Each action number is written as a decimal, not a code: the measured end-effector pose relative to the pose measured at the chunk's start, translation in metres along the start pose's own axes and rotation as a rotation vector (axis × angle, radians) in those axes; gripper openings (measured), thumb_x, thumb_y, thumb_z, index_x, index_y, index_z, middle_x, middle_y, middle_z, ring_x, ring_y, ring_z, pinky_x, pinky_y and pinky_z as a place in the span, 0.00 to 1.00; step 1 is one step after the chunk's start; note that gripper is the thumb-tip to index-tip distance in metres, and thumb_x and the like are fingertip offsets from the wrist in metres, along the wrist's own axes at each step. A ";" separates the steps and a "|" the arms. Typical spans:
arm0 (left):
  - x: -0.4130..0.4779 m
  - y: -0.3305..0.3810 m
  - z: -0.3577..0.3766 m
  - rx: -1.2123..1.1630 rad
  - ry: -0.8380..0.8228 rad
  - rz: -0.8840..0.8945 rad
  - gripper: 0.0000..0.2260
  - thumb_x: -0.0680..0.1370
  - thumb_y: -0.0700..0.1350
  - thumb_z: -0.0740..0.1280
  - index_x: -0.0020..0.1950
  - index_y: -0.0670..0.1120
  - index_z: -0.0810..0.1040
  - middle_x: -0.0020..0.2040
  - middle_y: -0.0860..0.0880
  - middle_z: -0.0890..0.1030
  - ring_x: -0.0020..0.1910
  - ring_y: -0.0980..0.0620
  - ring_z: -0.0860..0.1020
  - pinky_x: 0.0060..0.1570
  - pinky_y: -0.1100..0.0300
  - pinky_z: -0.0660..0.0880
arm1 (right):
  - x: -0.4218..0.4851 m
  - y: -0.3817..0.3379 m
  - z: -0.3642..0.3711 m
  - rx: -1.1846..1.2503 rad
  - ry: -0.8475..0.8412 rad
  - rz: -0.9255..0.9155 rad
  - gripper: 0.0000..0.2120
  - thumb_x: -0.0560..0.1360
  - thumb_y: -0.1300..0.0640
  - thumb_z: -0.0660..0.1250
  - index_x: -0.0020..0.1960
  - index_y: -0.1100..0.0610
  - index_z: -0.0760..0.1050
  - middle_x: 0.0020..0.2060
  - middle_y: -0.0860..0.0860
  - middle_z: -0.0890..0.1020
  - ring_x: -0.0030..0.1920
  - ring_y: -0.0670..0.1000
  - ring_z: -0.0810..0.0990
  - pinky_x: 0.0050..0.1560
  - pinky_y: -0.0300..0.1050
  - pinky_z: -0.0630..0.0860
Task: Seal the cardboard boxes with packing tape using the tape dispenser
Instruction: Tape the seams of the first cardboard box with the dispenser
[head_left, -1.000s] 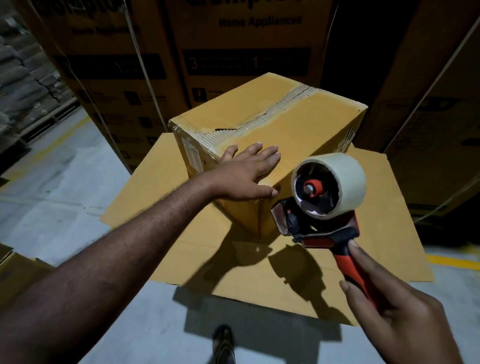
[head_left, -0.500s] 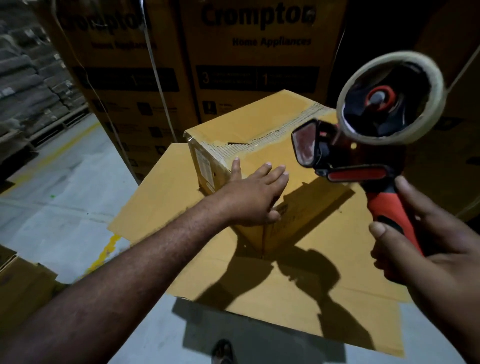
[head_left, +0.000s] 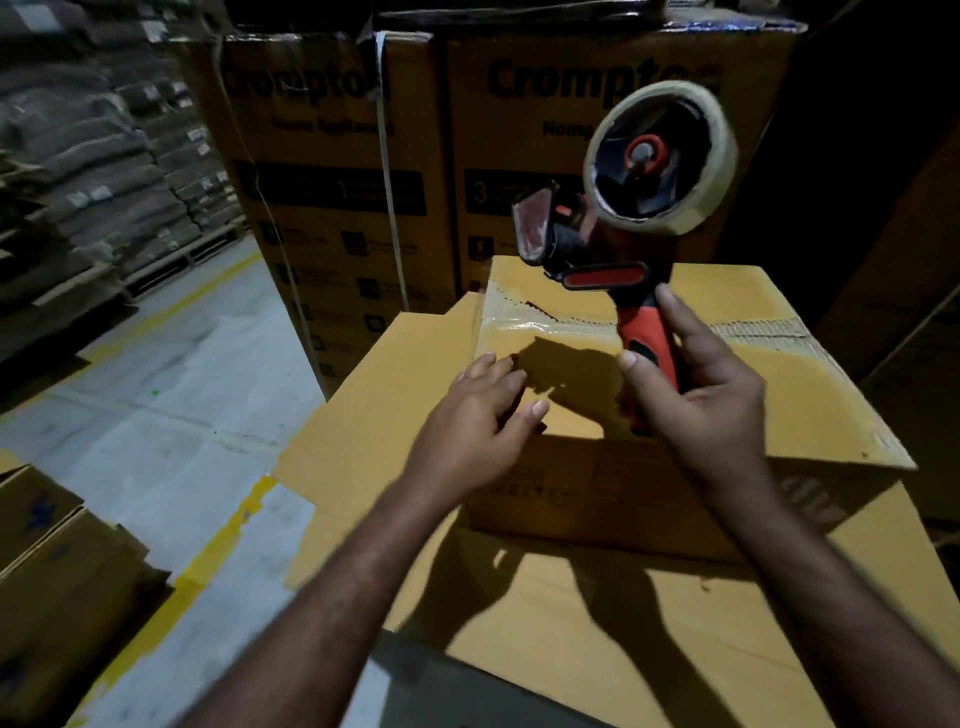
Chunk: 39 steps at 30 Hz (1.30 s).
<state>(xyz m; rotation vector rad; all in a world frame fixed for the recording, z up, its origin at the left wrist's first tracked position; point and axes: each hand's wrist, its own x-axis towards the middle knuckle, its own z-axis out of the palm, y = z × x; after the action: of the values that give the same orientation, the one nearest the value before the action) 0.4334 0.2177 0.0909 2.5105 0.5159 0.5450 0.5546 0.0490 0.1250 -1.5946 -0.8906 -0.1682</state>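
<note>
Lighting: dim, overhead source; right background near black, floor (head_left: 171, 374) at left palest. Shadows: hard, from tape dispenser (head_left: 623, 249) onto box (head_left: 810, 395) top, from forearms (head_left: 332, 597) onto cardboard sheet (head_left: 597, 654). Glare: slight sheen on tape strip (head_left: 524, 326). Blur: forearms, carton lettering (head_left: 571, 83) soft. Edges: wide-angle bowing.
</note>
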 end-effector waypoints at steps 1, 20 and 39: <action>-0.001 0.000 0.006 -0.008 0.064 -0.016 0.25 0.83 0.57 0.60 0.77 0.47 0.68 0.79 0.49 0.65 0.80 0.54 0.55 0.73 0.60 0.53 | 0.004 0.005 0.009 -0.016 -0.019 -0.009 0.30 0.75 0.56 0.72 0.75 0.50 0.66 0.69 0.41 0.71 0.64 0.34 0.72 0.58 0.37 0.78; 0.126 -0.048 0.012 -0.428 -0.136 -0.349 0.36 0.79 0.51 0.66 0.83 0.53 0.51 0.81 0.50 0.59 0.75 0.44 0.67 0.71 0.46 0.69 | 0.005 0.021 0.044 0.106 0.021 0.218 0.29 0.76 0.63 0.69 0.75 0.52 0.66 0.60 0.50 0.78 0.39 0.53 0.85 0.37 0.46 0.83; 0.226 -0.079 0.026 -0.127 0.310 -0.195 0.17 0.81 0.49 0.66 0.67 0.43 0.80 0.63 0.45 0.82 0.61 0.44 0.79 0.56 0.52 0.78 | 0.023 0.013 0.041 0.252 -0.019 0.453 0.29 0.73 0.61 0.69 0.71 0.43 0.71 0.45 0.63 0.81 0.36 0.60 0.82 0.38 0.54 0.82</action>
<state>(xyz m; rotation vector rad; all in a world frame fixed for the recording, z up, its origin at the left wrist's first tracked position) 0.6179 0.3735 0.0883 2.2352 0.8045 0.8666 0.5632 0.0961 0.1179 -1.5189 -0.5214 0.2688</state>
